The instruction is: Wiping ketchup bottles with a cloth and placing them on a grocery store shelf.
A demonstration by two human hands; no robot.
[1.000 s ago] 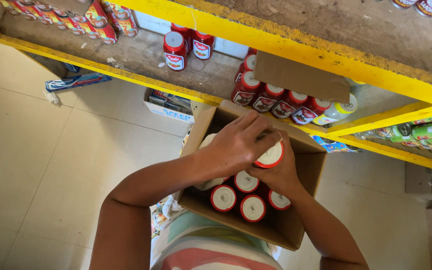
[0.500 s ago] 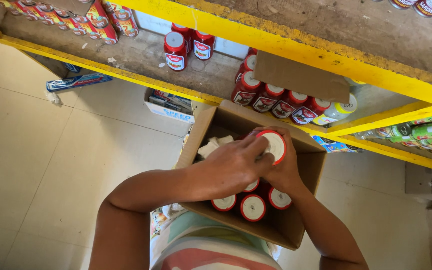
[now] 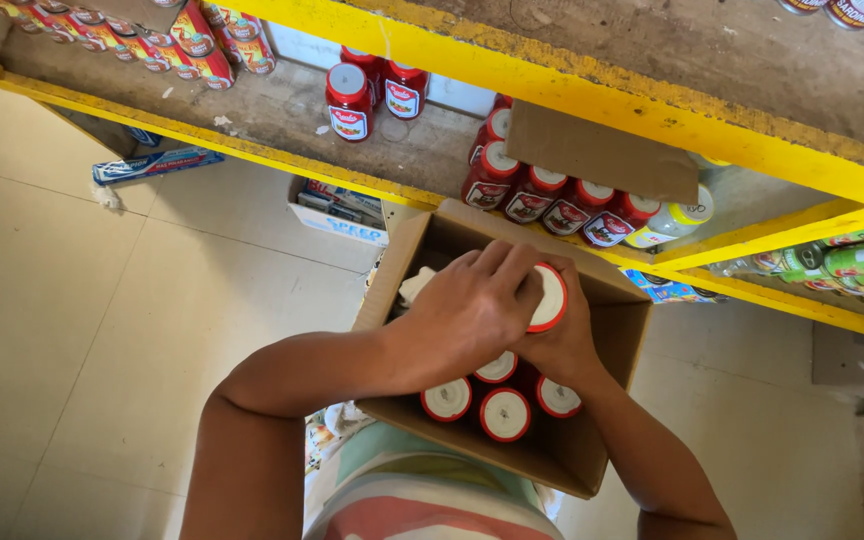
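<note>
Over the open carton: both hands meet on one raised bottle.
Left hand (image 3: 472, 315): fingers curled over the side of the red bottle (image 3: 549, 297), covering most of its body; closed in a grip on it.
Right hand (image 3: 562, 345): wrapped around the same bottle from beneath and behind, also gripping it.
Red bottle: held upright above the carton's middle, its white cap with a red rim facing the camera, higher than the bottles below.
Cardboard box (image 3: 592, 450): open-topped, flaps spread, braced against the person's striped shirt (image 3: 422, 500).
Packed bottles (image 3: 504, 412): four white-capped tops visible in the near part of the box, standing close together, partly under the hands.
Wooden shelf (image 3: 282, 110): yellow-edged, just beyond the box.
Shelved bottles (image 3: 552, 195): a row of the same red kind, partly behind a cardboard flap (image 3: 602, 150).
Yellow-capped bottle (image 3: 677, 218): at the right end of that row.
Floor (image 3: 82, 330): pale tiles.
</note>
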